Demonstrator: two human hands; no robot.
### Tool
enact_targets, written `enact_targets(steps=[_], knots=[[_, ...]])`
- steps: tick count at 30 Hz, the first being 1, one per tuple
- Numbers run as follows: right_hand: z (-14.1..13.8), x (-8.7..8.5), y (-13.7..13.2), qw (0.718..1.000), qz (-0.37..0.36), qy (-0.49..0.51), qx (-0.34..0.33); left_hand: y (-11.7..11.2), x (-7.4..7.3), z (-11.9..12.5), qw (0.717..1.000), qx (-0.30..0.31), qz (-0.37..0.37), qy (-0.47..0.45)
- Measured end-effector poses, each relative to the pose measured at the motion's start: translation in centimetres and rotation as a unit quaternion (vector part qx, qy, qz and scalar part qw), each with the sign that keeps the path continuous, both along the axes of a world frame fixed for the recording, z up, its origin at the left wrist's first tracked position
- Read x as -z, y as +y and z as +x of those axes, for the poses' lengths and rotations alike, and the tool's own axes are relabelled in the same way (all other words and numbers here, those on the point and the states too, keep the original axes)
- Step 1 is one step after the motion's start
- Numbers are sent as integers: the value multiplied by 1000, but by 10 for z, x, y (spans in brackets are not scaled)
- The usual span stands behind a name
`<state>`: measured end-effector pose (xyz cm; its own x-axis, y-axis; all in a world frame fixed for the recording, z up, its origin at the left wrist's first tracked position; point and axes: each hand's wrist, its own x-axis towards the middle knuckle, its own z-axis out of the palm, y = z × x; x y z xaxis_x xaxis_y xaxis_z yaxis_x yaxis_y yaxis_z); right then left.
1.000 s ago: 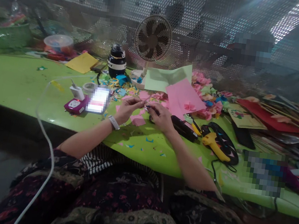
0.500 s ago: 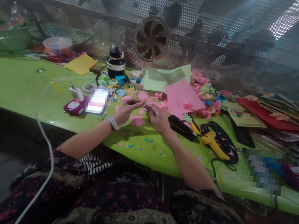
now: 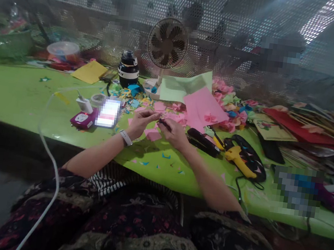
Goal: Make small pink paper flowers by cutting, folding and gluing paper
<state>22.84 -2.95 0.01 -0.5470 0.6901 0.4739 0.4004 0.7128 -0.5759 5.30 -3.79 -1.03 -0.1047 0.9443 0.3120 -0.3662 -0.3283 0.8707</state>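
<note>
My left hand [image 3: 141, 124] is closed in a pinch above the table, its fingertips meeting those of the other hand. My right hand [image 3: 175, 134] is closed too, with a small dark thing [image 3: 163, 122] at its thumb and finger; its kind is too small to tell. Whatever the left fingertips pinch cannot be made out. Pink paper pieces [image 3: 152, 134] lie under and around both hands. A black stapler [image 3: 203, 141] rests beside my right wrist. Behind the hands, a pink sheet [image 3: 203, 105] overlaps a pale green sheet [image 3: 175, 87].
A yellow glue gun [image 3: 239, 162] with a black cord lies at right. Left of my hands are a lit phone [image 3: 108, 112] and a purple power adapter [image 3: 82, 119]. A small fan [image 3: 168, 42] and a dark bottle [image 3: 128, 70] stand behind. A white cable [image 3: 52, 162] hangs over the front edge.
The right fingers have turned slightly, and the small dark thing now shows at their tips. Both hands stay together in the same spot.
</note>
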Motion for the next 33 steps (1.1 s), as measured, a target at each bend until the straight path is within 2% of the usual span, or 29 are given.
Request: enact_targets(steps=[6,25,33], knots=[[-1,8,1,999,22,5,32,2,1,1,1000,-5,-7,-21],[10,-8,7,1000,-17,2,-26,-1,-1,1,999,25,-19,3],[4,0,5,997,69,14,34,-2,-2,-1,1000,-4,-8,22]])
